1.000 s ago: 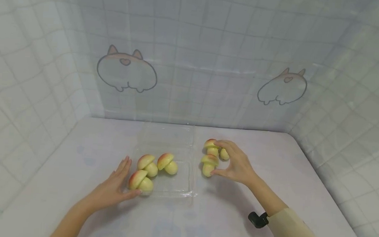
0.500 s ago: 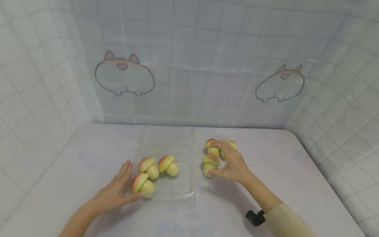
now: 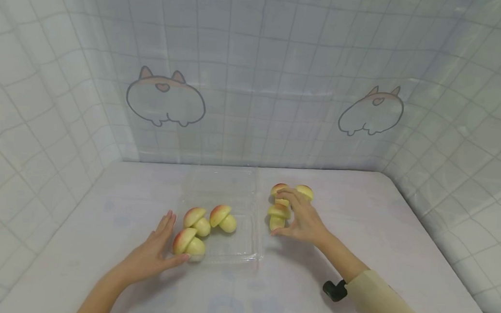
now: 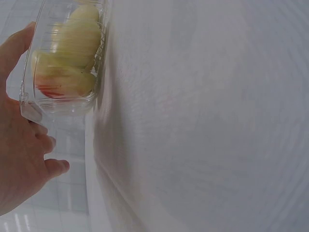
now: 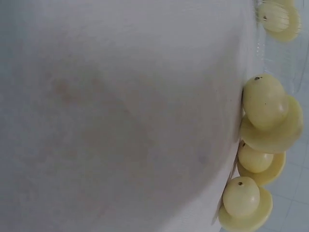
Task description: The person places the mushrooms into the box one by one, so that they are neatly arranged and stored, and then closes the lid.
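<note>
Three yellow toy mushrooms with reddish caps lie in a clear plastic box, at its left side; one toy mushroom is at the near left corner of the box. My left hand rests at that corner, fingers extended along the left wall and thumb at the near edge; the left wrist view shows the thumb by the rim. To the right of the box, my right hand arches its spread fingers over the nearest loose mushroom; in the right wrist view this mushroom lies on the table, no fingers visible.
Two more loose mushrooms stand just behind the near one, the left one and the right one. The box's transparent lid lies folded back toward the rear wall curtain. White table cloth surrounds them.
My right hand has shifted slightly left and toward me, from the rear loose mushrooms to over the nearest one, uncovering the rear right one. The left hand has stayed at the box corner.
</note>
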The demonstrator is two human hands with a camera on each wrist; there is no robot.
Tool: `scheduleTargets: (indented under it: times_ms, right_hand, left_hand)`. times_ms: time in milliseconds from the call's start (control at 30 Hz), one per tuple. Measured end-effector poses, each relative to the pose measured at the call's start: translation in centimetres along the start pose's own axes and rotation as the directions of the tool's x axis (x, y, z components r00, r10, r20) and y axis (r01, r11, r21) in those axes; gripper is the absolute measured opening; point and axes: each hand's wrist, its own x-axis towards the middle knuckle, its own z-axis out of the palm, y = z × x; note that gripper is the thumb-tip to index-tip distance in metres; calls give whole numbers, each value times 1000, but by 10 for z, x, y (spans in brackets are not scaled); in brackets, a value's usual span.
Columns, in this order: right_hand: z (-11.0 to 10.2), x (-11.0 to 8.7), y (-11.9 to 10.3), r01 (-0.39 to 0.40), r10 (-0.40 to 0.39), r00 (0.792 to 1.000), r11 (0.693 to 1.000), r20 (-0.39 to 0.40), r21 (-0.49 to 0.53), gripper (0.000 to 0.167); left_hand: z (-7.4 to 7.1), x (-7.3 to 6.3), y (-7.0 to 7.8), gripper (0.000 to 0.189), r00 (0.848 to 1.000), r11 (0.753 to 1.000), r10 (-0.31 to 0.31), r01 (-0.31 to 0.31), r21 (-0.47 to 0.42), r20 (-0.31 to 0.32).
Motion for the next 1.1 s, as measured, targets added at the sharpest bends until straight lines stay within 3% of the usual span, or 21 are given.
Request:
scheduleTargets:
  times_ms: [267, 533, 933, 1100]
  right_hand:
    - [5, -5, 3, -36, 43, 996, 997, 82, -74, 91]
    - [8, -8, 3, -80, 106, 978, 986, 182, -143, 97]
    - [10, -7, 1, -192, 232, 942, 965, 242, -181, 84]
    - [10, -6, 0, -193, 241, 937, 961, 253, -199, 80]
  left_hand:
    - [0, 0, -1, 108, 1000, 1000, 3, -3, 5, -6]
    - [0, 0, -1, 108, 1000, 1000, 3, -3, 0, -6]
    - [2, -1, -2, 107, 1000, 1000, 1, -1, -2, -3]
    - [0, -1, 0, 107, 1000, 1000, 1, -1, -7, 0]
